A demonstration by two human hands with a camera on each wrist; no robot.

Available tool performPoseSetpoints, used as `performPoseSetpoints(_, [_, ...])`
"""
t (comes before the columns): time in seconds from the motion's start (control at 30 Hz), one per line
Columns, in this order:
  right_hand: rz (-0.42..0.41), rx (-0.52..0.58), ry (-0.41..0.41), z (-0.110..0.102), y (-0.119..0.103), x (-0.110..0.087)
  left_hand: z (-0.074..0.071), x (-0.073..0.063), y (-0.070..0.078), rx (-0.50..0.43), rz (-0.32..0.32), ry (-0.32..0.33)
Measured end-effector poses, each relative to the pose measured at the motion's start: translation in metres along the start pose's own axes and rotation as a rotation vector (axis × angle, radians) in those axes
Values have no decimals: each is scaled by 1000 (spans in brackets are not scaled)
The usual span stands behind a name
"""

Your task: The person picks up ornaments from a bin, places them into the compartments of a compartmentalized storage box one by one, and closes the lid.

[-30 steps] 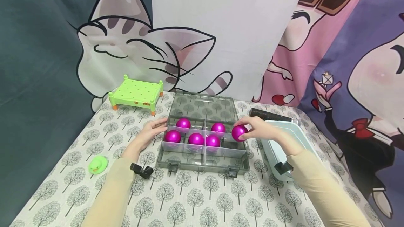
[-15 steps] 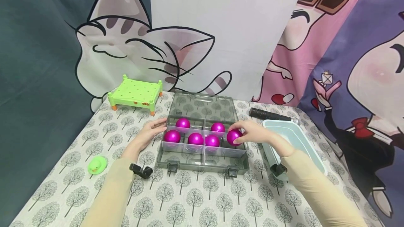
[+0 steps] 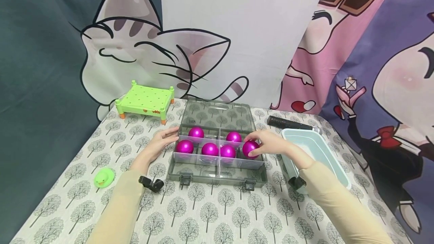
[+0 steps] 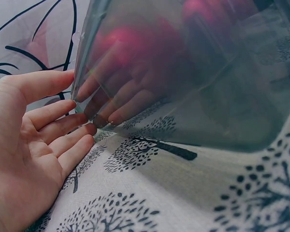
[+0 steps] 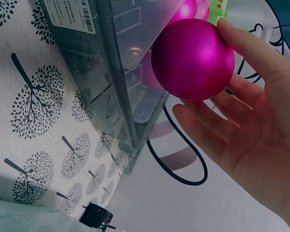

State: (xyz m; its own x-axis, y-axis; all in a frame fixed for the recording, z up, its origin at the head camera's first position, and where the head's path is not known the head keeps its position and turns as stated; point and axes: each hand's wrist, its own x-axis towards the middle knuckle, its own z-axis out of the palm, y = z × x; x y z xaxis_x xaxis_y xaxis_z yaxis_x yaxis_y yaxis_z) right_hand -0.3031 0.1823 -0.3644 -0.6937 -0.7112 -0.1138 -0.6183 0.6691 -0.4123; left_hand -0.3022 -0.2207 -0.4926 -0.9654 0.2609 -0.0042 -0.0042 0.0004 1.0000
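A grey see-through divider box lies on the cloth, its lid folded back behind it. My right hand holds a shiny magenta ball between thumb and fingers, over the right end of the middle row. In that row sit several more such balls, among them one at the left end and one just right of the centre divider. The back row has a left ball and a right ball. My left hand touches the box's left side with its fingertips, fingers extended.
A pale blue tray stands right of the box, partly under the right forearm. Behind it lies a black-handled tool. At the back left is a green toy bed, and a green rubber duck sits left of the left forearm.
My right hand has carried the magenta ball left and slightly down, from the box's right edge into the middle row's right end. The left hand has stayed at the box's side.
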Motion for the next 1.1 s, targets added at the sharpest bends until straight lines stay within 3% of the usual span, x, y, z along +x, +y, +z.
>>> performPoseSetpoints(0.77, [22, -75, -58, 7, 3, 6, 0, 0, 0, -10, -4, 5])
performPoseSetpoints(1.1, [37, -52, -41, -14, 8, 5, 0, 0, 0, -13, -4, 3])
